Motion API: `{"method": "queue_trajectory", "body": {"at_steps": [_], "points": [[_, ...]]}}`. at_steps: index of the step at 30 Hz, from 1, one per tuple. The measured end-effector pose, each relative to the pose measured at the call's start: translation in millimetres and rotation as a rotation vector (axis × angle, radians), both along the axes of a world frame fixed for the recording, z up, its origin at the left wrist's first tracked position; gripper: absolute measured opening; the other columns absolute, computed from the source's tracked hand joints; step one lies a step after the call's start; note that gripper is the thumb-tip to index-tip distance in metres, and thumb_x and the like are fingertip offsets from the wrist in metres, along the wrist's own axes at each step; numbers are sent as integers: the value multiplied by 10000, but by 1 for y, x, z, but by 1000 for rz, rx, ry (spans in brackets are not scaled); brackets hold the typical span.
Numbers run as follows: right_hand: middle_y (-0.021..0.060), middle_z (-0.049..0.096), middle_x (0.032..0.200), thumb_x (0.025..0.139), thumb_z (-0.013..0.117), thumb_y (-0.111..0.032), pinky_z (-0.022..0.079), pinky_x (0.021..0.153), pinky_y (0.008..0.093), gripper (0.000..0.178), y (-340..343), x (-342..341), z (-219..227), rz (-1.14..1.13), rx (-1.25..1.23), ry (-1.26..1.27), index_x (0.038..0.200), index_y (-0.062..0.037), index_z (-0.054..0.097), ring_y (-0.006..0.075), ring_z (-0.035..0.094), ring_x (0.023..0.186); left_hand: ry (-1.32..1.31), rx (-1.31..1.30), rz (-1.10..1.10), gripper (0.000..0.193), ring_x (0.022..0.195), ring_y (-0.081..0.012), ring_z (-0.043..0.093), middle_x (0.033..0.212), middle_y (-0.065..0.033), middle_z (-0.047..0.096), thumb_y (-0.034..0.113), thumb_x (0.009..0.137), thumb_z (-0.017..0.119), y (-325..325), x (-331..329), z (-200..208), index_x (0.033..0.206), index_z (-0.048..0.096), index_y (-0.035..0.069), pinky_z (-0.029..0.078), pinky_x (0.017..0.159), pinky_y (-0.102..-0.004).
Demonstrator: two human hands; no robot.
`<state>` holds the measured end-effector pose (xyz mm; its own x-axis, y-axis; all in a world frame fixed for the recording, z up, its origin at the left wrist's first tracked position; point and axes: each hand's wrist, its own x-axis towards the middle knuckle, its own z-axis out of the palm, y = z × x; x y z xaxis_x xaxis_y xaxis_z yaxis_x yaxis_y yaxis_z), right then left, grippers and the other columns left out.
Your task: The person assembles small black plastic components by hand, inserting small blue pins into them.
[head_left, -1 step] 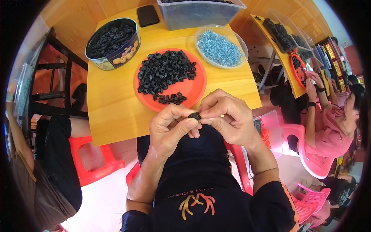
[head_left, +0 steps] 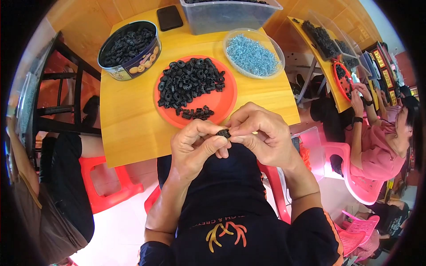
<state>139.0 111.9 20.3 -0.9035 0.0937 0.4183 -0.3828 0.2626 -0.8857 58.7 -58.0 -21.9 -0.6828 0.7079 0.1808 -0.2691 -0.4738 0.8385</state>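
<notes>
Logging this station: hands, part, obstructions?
Left hand and right hand pinching small black part. Round red plate of black pieces beyond. Nothing visibly in the way.

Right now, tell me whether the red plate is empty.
No, a heap of black parts covers much of the red plate.

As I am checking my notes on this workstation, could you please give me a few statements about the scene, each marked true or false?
1. The left hand and right hand both grip one small black piece. True.
2. A heap of black parts lies on the orange-red plate. True.
3. The round tin is empty. False: the round tin holds black items.
4. The clear bowl stands left of the plate. False: the clear bowl, with small blue pieces, stands to its right, farther back.
5. A dark flat rectangle lies on the table. True.
</notes>
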Motion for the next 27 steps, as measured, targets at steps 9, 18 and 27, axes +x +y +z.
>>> {"method": "queue_trajectory", "body": {"at_steps": [9, 18, 27], "points": [[98, 625, 831, 840, 695, -4, 482, 654, 277, 114, 8, 0, 21, 69, 155, -254, 823, -13, 582, 158, 616, 747, 206, -171, 18, 79, 656, -100, 612, 806, -69, 637, -19, 876, 654, -6, -4, 5, 954, 650, -35, 489, 578, -214], [62, 640, 797, 853, 695, -17, 498, 734, 289, 133, 11, -12, 10, 275, -348, -559, 820, 2, 567, 129, 628, 797, 146, -231, -99, 56, 644, -94, 612, 779, -64, 649, -29, 880, 636, -15, -13, 4, 934, 626, -21, 493, 564, -224], [40, 627, 817, 858, 716, -84, 479, 707, 256, 150, 4, -31, -5, 114, -310, -464, 836, -2, 592, 92, 586, 776, 192, -262, 3, 108, 699, -91, 619, 810, -60, 656, -2, 898, 631, -11, -34, 3, 1003, 625, -29, 507, 610, -227]]}}
